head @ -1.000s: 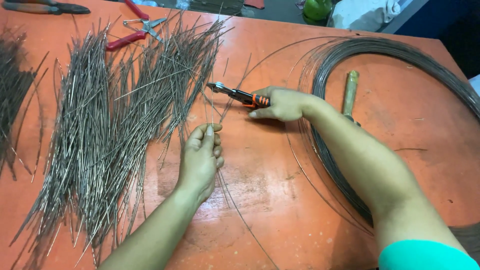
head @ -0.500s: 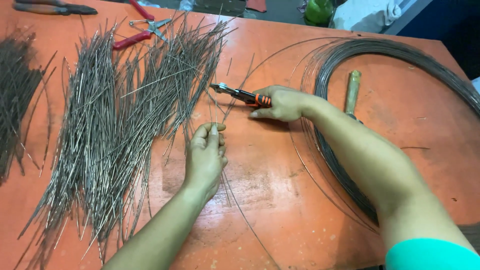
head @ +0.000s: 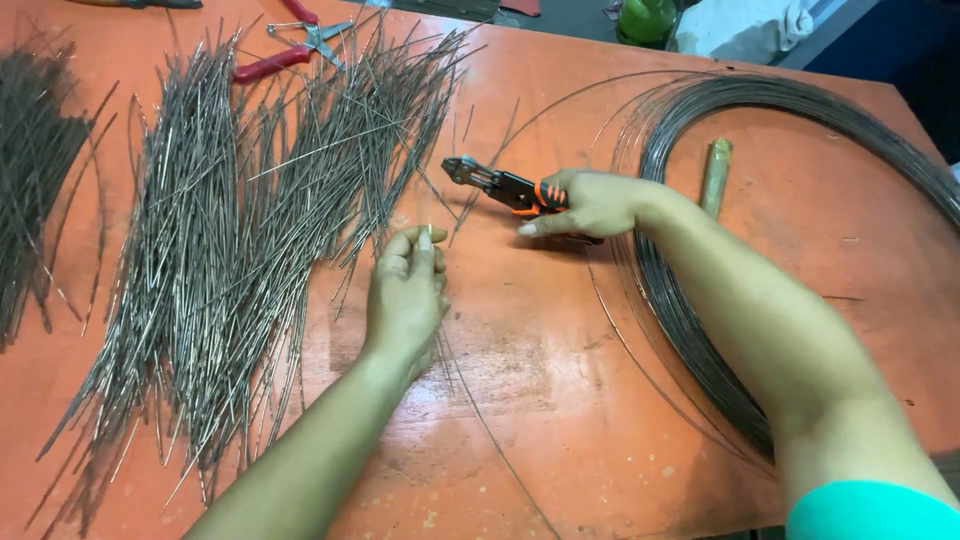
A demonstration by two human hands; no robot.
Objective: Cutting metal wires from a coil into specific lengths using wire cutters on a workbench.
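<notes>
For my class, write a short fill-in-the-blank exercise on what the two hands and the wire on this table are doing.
1. The right hand holds black-and-orange ____.
2. The left hand pinches a thin ____ between its fingers.
3. The big coil of wire lies on the person's ____ side.
4. The table is ____ in colour.

Missing words: cutters; wire; right; orange

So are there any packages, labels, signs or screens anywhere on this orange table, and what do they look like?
None can be made out.
Closest candidate: a green rounded container at the far edge, cut off by the frame; no label shows.
Beside it, a crumpled white cloth.
</notes>
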